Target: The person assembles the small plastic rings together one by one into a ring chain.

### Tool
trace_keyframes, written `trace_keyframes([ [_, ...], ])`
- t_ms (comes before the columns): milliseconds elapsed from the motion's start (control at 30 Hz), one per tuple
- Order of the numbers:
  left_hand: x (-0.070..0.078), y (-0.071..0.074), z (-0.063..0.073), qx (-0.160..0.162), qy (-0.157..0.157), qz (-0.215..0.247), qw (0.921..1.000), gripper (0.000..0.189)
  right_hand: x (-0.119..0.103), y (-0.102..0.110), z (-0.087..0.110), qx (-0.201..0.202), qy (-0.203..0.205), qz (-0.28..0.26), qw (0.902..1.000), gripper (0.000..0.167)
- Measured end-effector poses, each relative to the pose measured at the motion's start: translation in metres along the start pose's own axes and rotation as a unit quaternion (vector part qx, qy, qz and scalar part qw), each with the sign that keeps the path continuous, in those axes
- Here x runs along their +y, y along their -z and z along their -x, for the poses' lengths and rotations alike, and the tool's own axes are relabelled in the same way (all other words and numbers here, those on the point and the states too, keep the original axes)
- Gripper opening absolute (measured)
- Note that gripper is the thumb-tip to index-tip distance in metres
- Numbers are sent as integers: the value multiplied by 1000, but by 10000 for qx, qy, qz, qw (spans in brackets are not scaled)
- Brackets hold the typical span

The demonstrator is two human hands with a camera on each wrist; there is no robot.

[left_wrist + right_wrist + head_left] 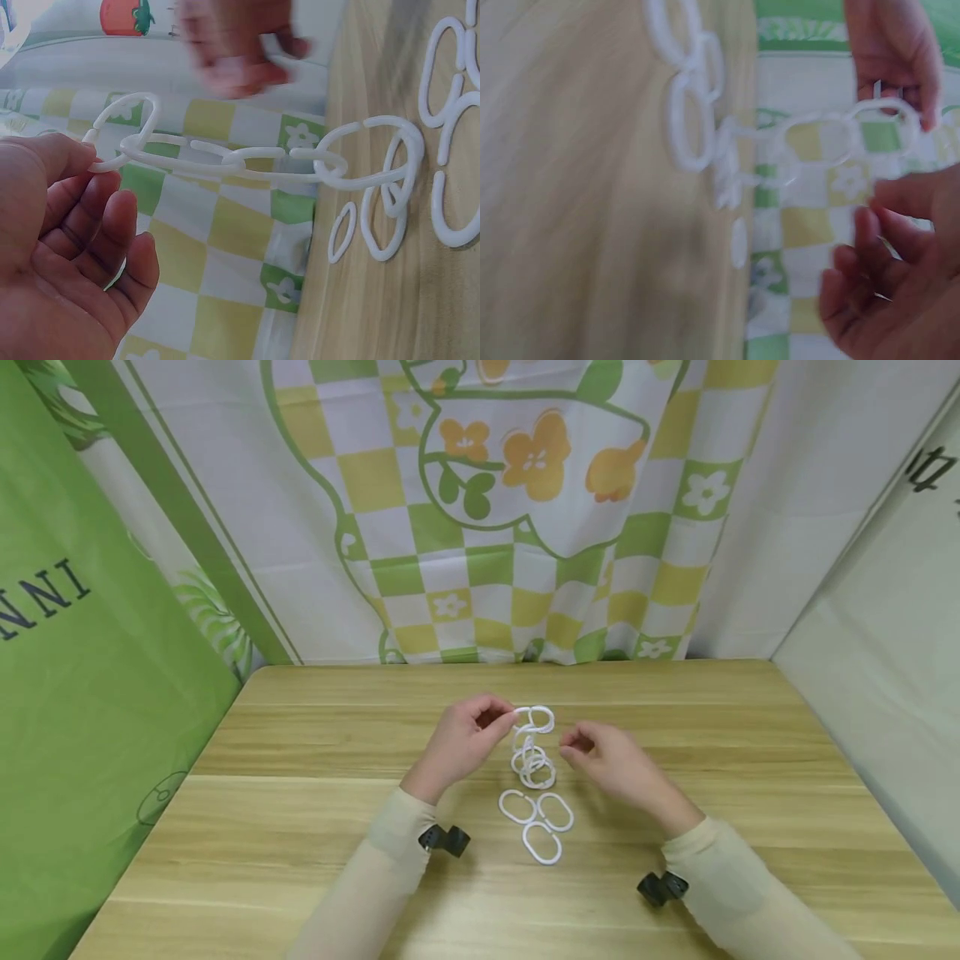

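Note:
Thumb and index finger of my left hand (pixel 468 739) pinch the top link of a chain of white plastic C-shaped links (pixel 552 720). The chain hangs down from there, and its lower links bunch on the tabletop. In the left wrist view the pinched link (pixel 155 116) is at the chain's end, by the fingertips. My right hand (pixel 611 762) is just right of the chain, apart from it, fingers loosely bent with thumb and index close together; nothing shows between them. Nearer me lie three loose white links (pixel 542 843), close together.
The wooden table (pixel 300 827) reaches back to a patterned curtain (pixel 442 543). Green cloth (pixel 112 652) hangs at the left side and pale cloth (pixel 885 635) at the right. A small black camera (pixel 453 841) is strapped on each wrist.

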State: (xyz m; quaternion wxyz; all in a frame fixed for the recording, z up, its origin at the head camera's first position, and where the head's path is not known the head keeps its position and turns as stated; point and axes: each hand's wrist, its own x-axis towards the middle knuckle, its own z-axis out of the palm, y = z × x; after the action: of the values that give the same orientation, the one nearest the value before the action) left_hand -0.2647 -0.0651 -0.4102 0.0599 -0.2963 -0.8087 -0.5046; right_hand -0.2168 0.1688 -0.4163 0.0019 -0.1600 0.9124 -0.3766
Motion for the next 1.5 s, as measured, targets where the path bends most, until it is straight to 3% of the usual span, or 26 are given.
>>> trace_keyframes([
  [133,2,5,0,31,11,39,10000,8,13,-9,0,-1188,120,398,9921,4],
  [233,4,6,0,28,-11,60,10000,8,16,-17,-3,-1574,279,776,9841,8],
  [467,8,5,0,-72,-47,102,9999,9,12,-32,-9,-1536,275,1475,9767,14],
  [700,8,4,0,-113,-124,58,9998,8,6,-37,-5,-1523,182,1602,9751,20],
  [800,7,3,-1,-158,-214,-22,9996,8,4,-30,-4,-1348,163,1307,9821,17],
  [1033,3,0,-2,-302,-213,-251,9990,8,-8,1,-3,-433,319,237,9983,4],
  [1200,3,-2,-1,-292,-252,-245,9990,7,-23,15,-2,-17,436,-152,9989,10],
  [1500,7,-8,1,-504,-366,-160,9979,8,-32,20,-2,1211,306,69,9921,10],
])
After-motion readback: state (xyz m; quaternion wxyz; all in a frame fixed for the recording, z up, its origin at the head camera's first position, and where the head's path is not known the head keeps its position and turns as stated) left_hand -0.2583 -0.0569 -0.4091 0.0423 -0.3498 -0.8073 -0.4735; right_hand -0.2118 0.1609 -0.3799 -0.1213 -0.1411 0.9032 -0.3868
